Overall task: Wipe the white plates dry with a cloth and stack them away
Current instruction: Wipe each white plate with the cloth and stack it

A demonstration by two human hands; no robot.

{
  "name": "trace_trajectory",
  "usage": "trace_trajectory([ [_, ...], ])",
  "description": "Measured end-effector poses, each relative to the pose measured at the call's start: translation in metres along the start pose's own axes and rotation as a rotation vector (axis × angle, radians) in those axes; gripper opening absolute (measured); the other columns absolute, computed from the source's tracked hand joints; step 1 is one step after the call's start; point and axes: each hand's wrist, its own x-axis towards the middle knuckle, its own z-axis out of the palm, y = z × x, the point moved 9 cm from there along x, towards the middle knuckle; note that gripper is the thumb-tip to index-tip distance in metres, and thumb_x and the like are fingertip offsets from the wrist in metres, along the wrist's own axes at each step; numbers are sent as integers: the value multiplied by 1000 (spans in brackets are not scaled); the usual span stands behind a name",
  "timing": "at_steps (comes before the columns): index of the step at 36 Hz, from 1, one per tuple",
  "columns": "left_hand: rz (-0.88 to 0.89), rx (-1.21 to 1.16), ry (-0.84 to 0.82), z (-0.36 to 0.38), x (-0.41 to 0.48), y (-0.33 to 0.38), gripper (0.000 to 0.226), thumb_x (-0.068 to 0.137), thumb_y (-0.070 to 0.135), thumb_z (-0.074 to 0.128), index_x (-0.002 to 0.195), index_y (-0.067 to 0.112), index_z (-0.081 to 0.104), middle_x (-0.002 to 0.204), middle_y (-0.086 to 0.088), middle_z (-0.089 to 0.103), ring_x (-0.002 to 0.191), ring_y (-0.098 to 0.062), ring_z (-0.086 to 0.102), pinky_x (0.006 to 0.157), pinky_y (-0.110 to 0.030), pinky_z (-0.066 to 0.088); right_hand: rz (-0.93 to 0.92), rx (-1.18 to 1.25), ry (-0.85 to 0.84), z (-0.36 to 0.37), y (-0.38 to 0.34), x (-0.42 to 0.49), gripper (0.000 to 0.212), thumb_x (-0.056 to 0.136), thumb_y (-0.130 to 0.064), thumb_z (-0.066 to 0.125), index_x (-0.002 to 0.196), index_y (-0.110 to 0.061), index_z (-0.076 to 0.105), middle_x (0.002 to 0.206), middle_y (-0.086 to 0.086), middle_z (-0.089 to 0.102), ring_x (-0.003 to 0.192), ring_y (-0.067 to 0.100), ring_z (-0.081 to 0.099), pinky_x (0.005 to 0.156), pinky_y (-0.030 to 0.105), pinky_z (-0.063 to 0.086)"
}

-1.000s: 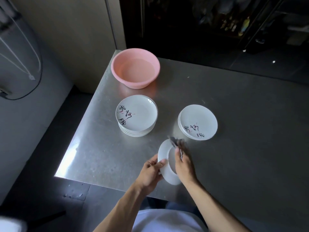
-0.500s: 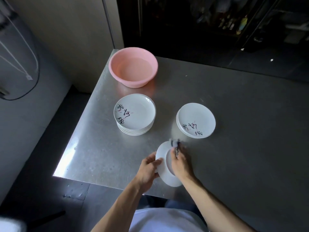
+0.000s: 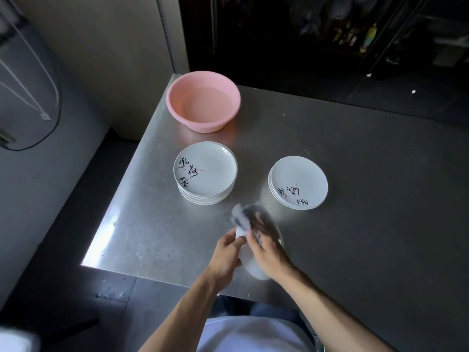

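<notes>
White plate (image 3: 250, 260) is tilting on edge nearer me than the basin (image 3: 203, 101); my left hand (image 3: 225, 255) is gripping its rim, my right hand (image 3: 266, 250) is clutching the cloth (image 3: 250, 215), rubbing. Two stacks (image 3: 205, 172) (image 3: 298, 182) are waiting; I judge several plates remain.

A: The round plastic basin (image 3: 203, 101) is pale pink. The taller stack of round plates (image 3: 205, 174) is white, with black brush writing and small pink strokes on the top plate.

B: The lower stack of round plates (image 3: 298, 182) has the same white and the same black and pink marks. The flat metal table (image 3: 368, 199) is dull grey.

A: The blurred cloth (image 3: 250, 215) looks grey and dark.
</notes>
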Motion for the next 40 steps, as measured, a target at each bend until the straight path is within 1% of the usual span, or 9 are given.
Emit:
trace_trajectory([
  [3,1,28,13,-5,-2,-3,19,102,15,59,109,11,77,108,-11,79,97,-24,74,79,-37,62,-17,-81,-95,12,19,-6,42,106,-33,41,140,-15,57,153,-13,42,150,9,25,124,29,14],
  [8,-19,21,3,-6,-2,-2,24,106,18,58,123,24,75,114,-3,78,98,-15,72,79,-36,60,518,-45,97,-16,74,-7,41,107,-29,35,142,-17,54,142,5,56,135,27,47,110,27,33],
  [16,19,44,-17,-9,-4,-3,23,89,16,67,107,6,77,105,-15,78,94,-29,75,75,-36,61,-35,-108,-187,20,11,-21,46,107,-35,38,147,-15,48,160,-8,32,153,13,14,124,27,7],
  [19,5,-103,-17,-8,-3,-11,15,100,5,62,114,4,67,102,-12,74,88,-22,72,71,-34,59,196,-143,62,-3,38,-8,39,104,-18,47,141,-7,55,155,4,42,150,21,25,123,37,20],
  [23,-38,-117,62,-12,-2,-5,25,79,4,65,100,14,58,95,-9,66,82,-21,65,67,-32,55,758,135,213,-13,79,-15,40,107,-33,34,128,-16,63,130,7,62,127,26,54,100,27,39],
  [26,-43,-16,13,-6,-3,2,40,76,20,63,115,16,68,99,-8,74,86,-23,68,72,-35,55,447,66,241,-21,34,0,33,107,-30,33,119,-28,63,117,-13,59,117,17,56,98,22,38],
  [30,-27,78,4,-8,-7,2,20,84,25,62,90,16,80,85,-8,76,75,-18,68,62,-26,54,41,-53,-115,23,-1,-9,45,105,-33,36,143,-18,54,154,-8,44,150,15,26,123,28,13],
  [37,-98,-113,96,-21,-4,-11,23,103,17,58,116,18,78,100,-7,75,85,-19,68,69,-32,58,452,-181,-51,-4,68,-19,48,106,-18,42,152,-6,37,161,10,29,152,25,18,124,40,15],
  [40,-84,-206,156,-28,0,-9,24,103,14,56,121,13,71,106,-13,74,93,-25,68,74,-36,59,331,-243,-73,-6,55,-25,40,104,-14,44,143,-5,50,146,15,48,142,33,36,124,40,14],
])
